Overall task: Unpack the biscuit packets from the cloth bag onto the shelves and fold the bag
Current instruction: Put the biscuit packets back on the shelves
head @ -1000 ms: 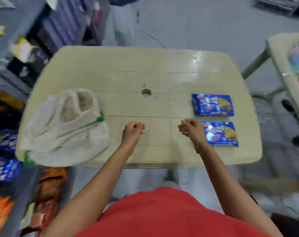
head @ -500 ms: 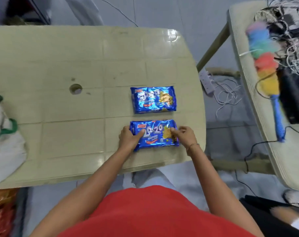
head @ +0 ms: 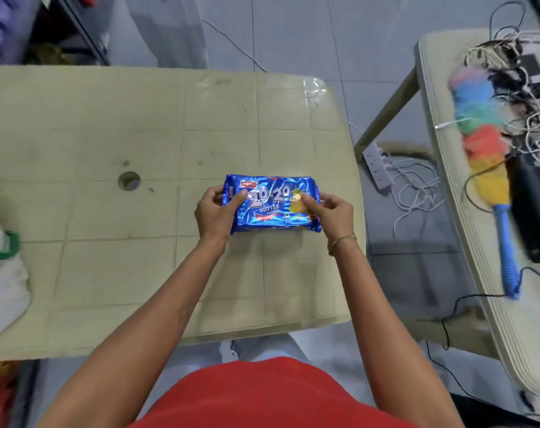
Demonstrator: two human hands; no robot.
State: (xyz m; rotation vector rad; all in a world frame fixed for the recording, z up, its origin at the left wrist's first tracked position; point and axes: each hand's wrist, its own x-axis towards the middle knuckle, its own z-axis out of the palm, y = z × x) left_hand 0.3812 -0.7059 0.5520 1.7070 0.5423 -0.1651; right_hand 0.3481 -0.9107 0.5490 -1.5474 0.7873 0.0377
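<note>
I hold a blue biscuit packet (head: 270, 208) between both hands, over the right part of the beige table (head: 108, 118). My left hand (head: 214, 213) grips its left end and my right hand (head: 335, 213) grips its right end, thumbs on top. A blue edge shows along its far side; I cannot tell whether that is the second packet underneath. The white cloth bag (head: 3, 279) with green trim lies at the table's left edge, partly out of frame.
The table has a round hole (head: 128, 181) near its middle. A second table (head: 466, 242) at the right carries a multicoloured duster (head: 484, 156) and tangled cables. A power strip (head: 376, 165) with wires lies on the floor between the tables. Shelving stands at the far left.
Both hands went from closed fists to the near packet, gripped its ends and carried it away from me, to where the far packet lay. The view has swung right.
</note>
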